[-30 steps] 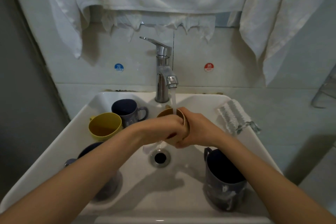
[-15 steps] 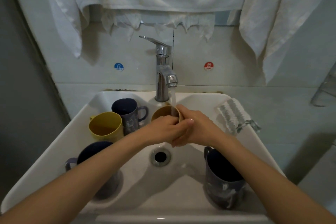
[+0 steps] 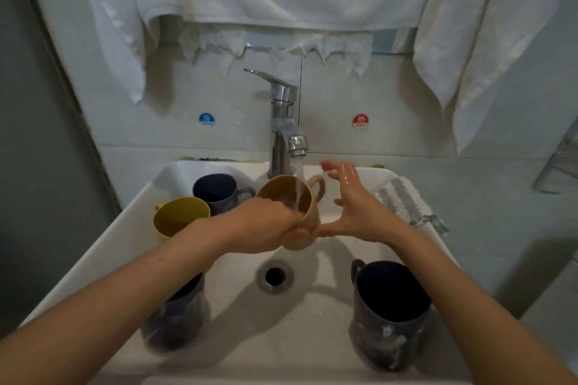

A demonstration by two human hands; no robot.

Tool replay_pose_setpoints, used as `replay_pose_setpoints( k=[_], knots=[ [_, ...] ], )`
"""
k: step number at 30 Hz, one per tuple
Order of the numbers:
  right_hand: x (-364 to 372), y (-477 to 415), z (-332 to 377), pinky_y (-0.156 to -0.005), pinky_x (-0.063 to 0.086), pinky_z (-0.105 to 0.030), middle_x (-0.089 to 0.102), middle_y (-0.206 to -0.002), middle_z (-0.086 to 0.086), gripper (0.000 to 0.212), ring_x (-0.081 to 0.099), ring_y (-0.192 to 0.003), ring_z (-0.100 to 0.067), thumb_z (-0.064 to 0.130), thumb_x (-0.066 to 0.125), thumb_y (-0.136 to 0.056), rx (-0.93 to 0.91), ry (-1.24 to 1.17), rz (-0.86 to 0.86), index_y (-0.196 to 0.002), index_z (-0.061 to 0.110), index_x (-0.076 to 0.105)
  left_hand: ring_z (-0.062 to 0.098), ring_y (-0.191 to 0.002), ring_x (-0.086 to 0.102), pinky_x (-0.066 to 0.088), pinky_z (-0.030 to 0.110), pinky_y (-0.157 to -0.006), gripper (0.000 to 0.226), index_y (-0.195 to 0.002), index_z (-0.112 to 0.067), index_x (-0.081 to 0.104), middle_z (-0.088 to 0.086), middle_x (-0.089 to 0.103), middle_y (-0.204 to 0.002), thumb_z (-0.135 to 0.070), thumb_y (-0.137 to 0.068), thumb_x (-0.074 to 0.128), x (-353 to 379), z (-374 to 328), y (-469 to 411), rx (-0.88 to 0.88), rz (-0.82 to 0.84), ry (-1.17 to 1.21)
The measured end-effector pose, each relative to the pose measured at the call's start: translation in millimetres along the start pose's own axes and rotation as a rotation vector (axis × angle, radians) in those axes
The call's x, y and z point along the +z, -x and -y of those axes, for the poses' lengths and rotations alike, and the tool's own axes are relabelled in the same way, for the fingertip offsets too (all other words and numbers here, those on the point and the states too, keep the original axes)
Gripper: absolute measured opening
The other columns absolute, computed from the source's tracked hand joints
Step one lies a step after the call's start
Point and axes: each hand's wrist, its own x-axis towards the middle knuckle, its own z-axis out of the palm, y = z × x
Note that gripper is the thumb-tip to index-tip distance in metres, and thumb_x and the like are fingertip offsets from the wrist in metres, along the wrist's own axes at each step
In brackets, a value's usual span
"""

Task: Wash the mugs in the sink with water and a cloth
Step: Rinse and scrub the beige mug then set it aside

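Left hand [image 3: 266, 228] grips the tan mug [image 3: 294, 209] under the tap's [image 3: 283, 122] stream; right hand [image 3: 353, 209] spread beside it, thumb touching.

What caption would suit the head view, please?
Left hand tilts tan mug under running tap; right hand open beside it.

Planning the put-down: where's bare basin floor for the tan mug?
Free: sink floor around the drain, between the front-left dark mug and front-right dark mug. Crowded: back-left, yellow mug beside a blue mug.
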Motion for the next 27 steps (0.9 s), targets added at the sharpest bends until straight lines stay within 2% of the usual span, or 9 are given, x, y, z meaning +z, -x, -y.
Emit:
replay_pose_setpoints(
  k=[3, 6, 9, 13, 16, 20, 22, 23, 27],
  knots=[
    [0, 1, 0, -0.103, 0.039, -0.022, 0.019, -0.151, 0.007, 0.123, 0.030, -0.129, -0.006, 0.033, 0.086, -0.061, -0.059, -0.014, 0.089, -0.147, 0.036, -0.001, 0.010, -0.094, 0.052, 0.045, 0.026, -0.089, 0.020, -0.115, -0.028, 0.048, -0.008, 0.055, -0.105, -0.034, -0.097, 0.042, 2, -1, -1, 0.071, 0.024, -0.113],
    [4, 1, -3, -0.086, 0.048, -0.015, 0.047, -0.136, 0.008, 0.095, 0.049, -0.108, -0.001, 0.032, 0.086, -0.063, -0.112, 0.062, 0.104, -0.142, 0.032, 0.032, 0.007, -0.088, 0.050, 0.042, 0.021, -0.084, 0.020, -0.114, -0.027, 0.048, -0.015, 0.048, -0.089, -0.038, -0.097, 0.042, 5, -8, -1, 0.031, 0.035, -0.062],
    [6, 1, -6, -0.079, 0.046, -0.009, 0.049, -0.129, 0.010, 0.090, 0.050, -0.100, 0.000, 0.034, 0.086, -0.061, -0.112, 0.063, 0.078, -0.138, 0.029, 0.039, 0.009, -0.087, 0.048, 0.039, 0.020, -0.081, 0.022, -0.112, -0.021, 0.051, -0.011, 0.048, -0.094, -0.034, -0.098, 0.041, 4, -10, -6, 0.025, 0.061, -0.079],
    [9, 1, -5, -0.089, 0.049, -0.026, 0.046, -0.129, 0.008, 0.092, 0.048, -0.105, -0.006, 0.030, 0.085, -0.061, -0.090, 0.070, 0.049, -0.138, 0.026, 0.036, 0.022, -0.085, 0.057, 0.050, 0.030, -0.079, 0.009, -0.096, -0.005, 0.061, 0.010, 0.059, -0.092, -0.010, -0.089, 0.057, -3, -21, -24, -0.175, 0.056, 0.367],
    [15, 0, -3, -0.092, 0.049, -0.033, 0.046, -0.126, 0.010, 0.085, 0.049, -0.110, -0.009, 0.025, 0.085, -0.061, -0.075, 0.017, 0.004, -0.133, 0.029, 0.039, 0.013, -0.078, 0.056, 0.048, 0.014, -0.068, 0.025, -0.115, 0.003, 0.054, 0.011, 0.058, -0.098, -0.007, -0.093, 0.048, -12, -24, -40, -0.342, -0.052, 0.767],
    [16, 2, -3, -0.091, 0.050, -0.032, 0.055, -0.120, 0.012, 0.084, 0.056, -0.108, -0.010, 0.023, 0.085, -0.062, 0.036, -0.012, 0.002, -0.132, 0.032, 0.039, 0.023, -0.103, 0.058, 0.042, 0.029, -0.096, 0.048, -0.125, -0.003, 0.053, 0.012, 0.060, -0.121, -0.019, -0.082, 0.067, 24, -24, -68, -0.492, 0.292, 0.359],
    [10, 2, -5, -0.087, 0.051, -0.031, 0.057, -0.120, 0.007, 0.088, 0.058, -0.105, -0.013, 0.024, 0.086, -0.060, 0.004, 0.022, 0.008, -0.132, 0.028, 0.036, 0.021, -0.085, 0.061, 0.047, 0.030, -0.082, 0.036, -0.117, -0.002, 0.057, 0.018, 0.063, -0.114, -0.016, -0.085, 0.063, 38, -17, -44, -0.222, 0.074, 0.129],
    [7, 3, -5, -0.086, 0.051, -0.031, 0.057, -0.121, 0.005, 0.088, 0.057, -0.106, -0.014, 0.025, 0.086, -0.060, -0.004, 0.034, 0.014, -0.132, 0.026, 0.035, 0.019, -0.082, 0.060, 0.048, 0.028, -0.077, 0.026, -0.112, -0.003, 0.059, 0.015, 0.064, -0.109, -0.017, -0.090, 0.056, 19, -34, -41, -0.290, 0.004, 0.133],
    [7, 1, 2, -0.091, 0.051, -0.033, 0.053, -0.126, 0.008, 0.089, 0.053, -0.110, -0.011, 0.034, 0.086, -0.056, 0.016, 0.052, 0.064, -0.129, 0.027, 0.036, 0.005, -0.060, 0.042, 0.037, 0.017, -0.063, 0.016, -0.085, -0.014, 0.051, -0.005, 0.048, -0.069, -0.026, -0.095, 0.049, -14, -37, -14, -0.243, 0.131, 0.113]
  ],
)
